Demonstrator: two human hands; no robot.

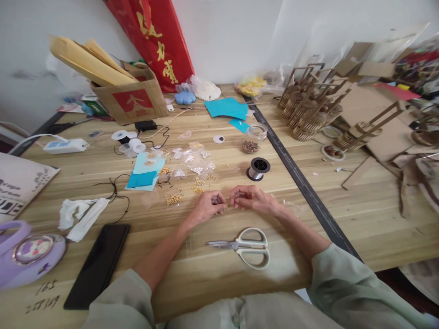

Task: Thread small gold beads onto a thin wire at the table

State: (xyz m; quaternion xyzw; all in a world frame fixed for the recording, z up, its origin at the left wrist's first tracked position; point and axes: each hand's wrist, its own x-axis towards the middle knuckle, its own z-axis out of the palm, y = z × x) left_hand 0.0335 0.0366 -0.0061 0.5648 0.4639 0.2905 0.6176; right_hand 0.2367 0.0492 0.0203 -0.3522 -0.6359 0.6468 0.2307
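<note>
Over the middle of the wooden table, my left hand (210, 205) and my right hand (251, 199) face each other, a small gap between their fingertips. Both have curled fingers, thumb against forefinger in a pinch. Whatever they pinch is too small to make out. Closer to my body lie scissors (240, 246) with pale handles, blades pointing left. A black-ended spool of thin, shiny line (258, 169) stands beyond my right hand. Small gold beads (173, 199) lie in a pile left of my left hand, with more gold beads (198, 185) just behind it.
Small clear bags of findings (195, 160) spread across the middle, near blue paper pieces (146, 173). A bowl of mixed beads (250, 146) sits behind the spool. A black phone (98, 265) lies front left. Wooden lantern-like baskets (308, 109) crowd the back right, beside cardboard (370, 132).
</note>
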